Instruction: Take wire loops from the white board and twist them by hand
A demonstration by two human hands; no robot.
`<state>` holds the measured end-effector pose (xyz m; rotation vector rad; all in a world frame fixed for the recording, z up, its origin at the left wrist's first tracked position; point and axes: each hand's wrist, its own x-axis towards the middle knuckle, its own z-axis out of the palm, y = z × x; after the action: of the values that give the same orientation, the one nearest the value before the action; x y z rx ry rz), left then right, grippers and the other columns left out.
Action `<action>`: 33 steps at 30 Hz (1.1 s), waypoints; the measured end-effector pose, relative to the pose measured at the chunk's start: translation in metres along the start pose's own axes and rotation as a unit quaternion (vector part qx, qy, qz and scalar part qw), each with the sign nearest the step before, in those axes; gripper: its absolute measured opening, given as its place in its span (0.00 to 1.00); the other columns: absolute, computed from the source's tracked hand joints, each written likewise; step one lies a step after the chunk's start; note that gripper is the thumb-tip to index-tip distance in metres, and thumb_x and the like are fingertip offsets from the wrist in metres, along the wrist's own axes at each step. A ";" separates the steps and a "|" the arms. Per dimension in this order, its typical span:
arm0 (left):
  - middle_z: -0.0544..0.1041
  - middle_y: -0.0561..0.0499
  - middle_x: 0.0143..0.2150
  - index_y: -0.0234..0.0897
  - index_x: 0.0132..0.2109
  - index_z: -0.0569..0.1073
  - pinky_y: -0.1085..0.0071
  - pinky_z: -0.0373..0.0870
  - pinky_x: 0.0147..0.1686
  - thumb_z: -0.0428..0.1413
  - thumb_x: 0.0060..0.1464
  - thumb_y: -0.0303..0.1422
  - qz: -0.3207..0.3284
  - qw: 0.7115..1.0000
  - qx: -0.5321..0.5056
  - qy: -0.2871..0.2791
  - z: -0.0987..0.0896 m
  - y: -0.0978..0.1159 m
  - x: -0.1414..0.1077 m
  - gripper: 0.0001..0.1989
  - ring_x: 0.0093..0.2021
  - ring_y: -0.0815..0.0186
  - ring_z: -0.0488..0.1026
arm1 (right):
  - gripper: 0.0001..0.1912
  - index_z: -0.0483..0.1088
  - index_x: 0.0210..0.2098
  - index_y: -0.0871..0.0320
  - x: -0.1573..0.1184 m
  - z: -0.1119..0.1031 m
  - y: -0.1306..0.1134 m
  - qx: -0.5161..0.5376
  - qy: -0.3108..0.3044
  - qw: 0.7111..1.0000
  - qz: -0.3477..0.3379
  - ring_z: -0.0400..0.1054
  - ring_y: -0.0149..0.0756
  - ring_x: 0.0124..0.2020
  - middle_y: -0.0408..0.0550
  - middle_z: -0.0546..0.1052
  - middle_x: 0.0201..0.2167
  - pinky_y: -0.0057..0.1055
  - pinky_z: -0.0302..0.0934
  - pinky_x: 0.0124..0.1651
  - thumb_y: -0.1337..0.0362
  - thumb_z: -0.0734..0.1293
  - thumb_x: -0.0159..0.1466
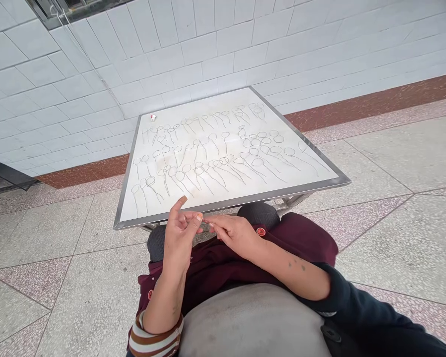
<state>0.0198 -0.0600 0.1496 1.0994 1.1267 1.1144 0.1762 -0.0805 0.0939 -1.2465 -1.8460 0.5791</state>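
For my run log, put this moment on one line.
left hand, right hand: fingertips close together | anything held: too small to tell | looped strands: rough rows on white tabletop

Left hand (180,237) and right hand (240,235), fingertips close together, white desk (196,105) ahead, thin looped strands (218,163) in rows, tiled wall (200,57) behind.

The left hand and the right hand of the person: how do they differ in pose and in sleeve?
The left hand has one finger raised apart; the right hand has its fingers closer together, pointing toward the left hand.
The left hand's arm wears a striped cuff; the right hand's, a plain dark sleeve.
Both are bare, their fingertips close together.
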 end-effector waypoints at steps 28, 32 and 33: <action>0.73 0.55 0.33 0.41 0.56 0.71 0.75 0.66 0.40 0.63 0.50 0.26 0.050 0.981 -0.184 0.022 0.005 -0.020 0.006 0.25 0.33 0.72 0.70 | 0.17 0.67 0.56 0.55 -0.003 0.010 -0.021 0.106 -0.033 0.993 0.045 0.74 0.29 0.27 0.43 0.78 0.32 0.28 0.68 0.37 0.66 0.55 0.71; 0.73 0.55 0.32 0.41 0.56 0.71 0.74 0.66 0.40 0.63 0.50 0.26 0.048 0.978 -0.201 0.010 0.004 -0.021 0.007 0.26 0.33 0.72 0.70 | 0.17 0.69 0.55 0.54 -0.003 0.010 -0.021 0.116 -0.014 0.993 0.036 0.75 0.29 0.26 0.42 0.78 0.30 0.28 0.69 0.37 0.66 0.56 0.70; 0.73 0.55 0.32 0.41 0.56 0.71 0.74 0.66 0.40 0.63 0.50 0.26 0.050 0.978 -0.202 0.007 0.004 -0.021 0.007 0.26 0.32 0.72 0.70 | 0.18 0.70 0.55 0.54 -0.003 0.010 -0.021 0.123 -0.011 0.992 0.036 0.75 0.29 0.26 0.42 0.78 0.30 0.28 0.70 0.36 0.66 0.56 0.70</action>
<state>0.0258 -0.0560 0.1289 0.8350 0.8131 1.3616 0.1571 -0.0908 0.1028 -1.1474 -1.6944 0.8357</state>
